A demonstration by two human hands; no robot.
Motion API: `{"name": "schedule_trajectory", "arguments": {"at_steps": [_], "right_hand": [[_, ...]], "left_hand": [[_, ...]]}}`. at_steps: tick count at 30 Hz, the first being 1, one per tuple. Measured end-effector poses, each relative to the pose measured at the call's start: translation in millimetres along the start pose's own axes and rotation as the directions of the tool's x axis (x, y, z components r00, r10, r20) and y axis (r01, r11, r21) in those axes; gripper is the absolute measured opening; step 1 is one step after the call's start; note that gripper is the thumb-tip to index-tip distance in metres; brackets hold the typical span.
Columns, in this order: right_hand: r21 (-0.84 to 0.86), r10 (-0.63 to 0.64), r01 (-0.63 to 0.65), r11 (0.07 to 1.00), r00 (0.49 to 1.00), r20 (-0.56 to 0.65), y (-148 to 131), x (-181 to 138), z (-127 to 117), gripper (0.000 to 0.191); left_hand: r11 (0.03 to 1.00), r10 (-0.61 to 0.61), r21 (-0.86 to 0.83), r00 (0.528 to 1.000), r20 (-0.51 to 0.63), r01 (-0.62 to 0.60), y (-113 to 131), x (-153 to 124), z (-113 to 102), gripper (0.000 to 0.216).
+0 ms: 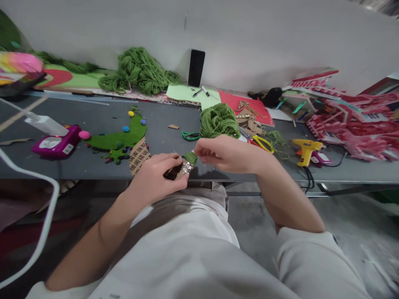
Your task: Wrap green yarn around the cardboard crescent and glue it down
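My left hand is closed around a curved piece of cardboard printed with dark characters, just over the table's front edge. Green yarn is wrapped around the cardboard's right end. Beside the wrap is a shiny, glue-like patch. My right hand is pinched close to the wrapped tip; whatever lies between its fingertips is too small to make out. Just behind it sits a bundle of green yarn. To the left lies a green felt crescent with coloured pompoms.
A yellow glue gun and yellow-handled scissors lie to the right. On the left is a purple device with a white plug. A phone leans on the wall near a big yarn heap. Pink pieces pile up far right.
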State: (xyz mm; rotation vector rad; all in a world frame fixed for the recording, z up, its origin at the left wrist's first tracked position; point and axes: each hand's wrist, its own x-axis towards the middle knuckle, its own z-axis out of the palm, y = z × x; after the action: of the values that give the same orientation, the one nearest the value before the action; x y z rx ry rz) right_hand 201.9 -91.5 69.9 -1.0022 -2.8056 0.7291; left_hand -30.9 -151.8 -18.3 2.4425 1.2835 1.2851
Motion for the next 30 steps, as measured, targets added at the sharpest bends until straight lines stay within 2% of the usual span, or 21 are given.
{"name": "schedule_trajectory", "arguments": {"at_steps": [6,11,20,30], "right_hand": [[0.226,0.039,-0.013,0.974,0.993,-0.114,11,-13,17,0.005],[0.353,0.065,-0.005,0.936,0.985,-0.159,16,-16,30,0.009],[0.464,0.031,0.050,0.885,0.986,-0.165,21,-14,45,0.024],[0.470,0.060,0.016,0.882,0.987,-0.147,25,-15,43,0.022]], "left_hand": [[1.000,0.003,-0.029,0.994,-0.108,-0.007,-2,-4,1,0.025],[1.000,-0.013,-0.021,0.986,-0.165,0.010,-3,-9,3,0.026],[1.000,-0.005,-0.028,0.977,-0.214,-0.001,-5,-13,9,0.027],[0.997,-0.008,-0.079,0.974,-0.225,-0.010,-5,-14,7,0.030]]}}
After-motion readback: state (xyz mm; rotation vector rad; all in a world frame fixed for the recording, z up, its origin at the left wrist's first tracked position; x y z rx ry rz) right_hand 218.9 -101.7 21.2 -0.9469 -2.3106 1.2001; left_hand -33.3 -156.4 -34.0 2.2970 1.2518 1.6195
